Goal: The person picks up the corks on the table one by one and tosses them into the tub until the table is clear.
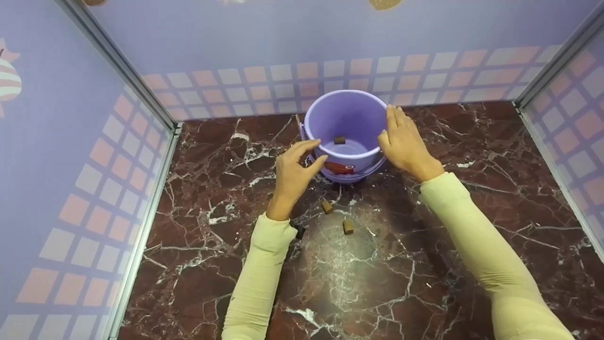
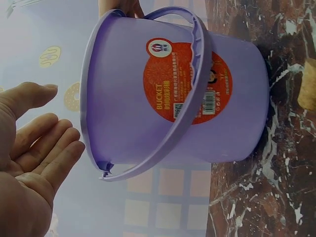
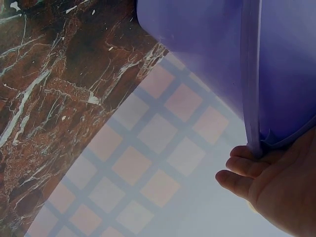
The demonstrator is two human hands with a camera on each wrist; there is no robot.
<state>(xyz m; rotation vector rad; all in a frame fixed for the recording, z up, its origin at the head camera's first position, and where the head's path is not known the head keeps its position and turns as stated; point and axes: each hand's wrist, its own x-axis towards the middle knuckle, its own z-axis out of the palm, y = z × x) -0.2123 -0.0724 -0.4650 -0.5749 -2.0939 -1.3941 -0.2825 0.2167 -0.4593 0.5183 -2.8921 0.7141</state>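
Observation:
A purple plastic bucket (image 1: 349, 167) with a red and orange label (image 2: 185, 81) stands upright against the back wall. Its handle (image 2: 173, 136) hangs down on the near side. One short brown cylinder (image 1: 339, 140) lies inside on the bottom. My left hand (image 1: 293, 174) is at the bucket's near left rim, thumb and fingers apart, holding nothing. My right hand (image 1: 406, 144) holds the right side of the rim; in the right wrist view its fingers (image 3: 239, 182) bend at the handle joint. Two more brown cylinders, one nearer the bucket (image 1: 327, 207) and another closer to me (image 1: 348, 227), lie on the floor.
Dark red marbled surface (image 1: 212, 264) with white veins lies under everything. Purple panels with pink and white squares enclose it: a left wall (image 1: 71, 156), a back wall (image 1: 264, 42) and a right wall (image 1: 583, 123). Grey metal strips (image 1: 141, 245) run along the edges.

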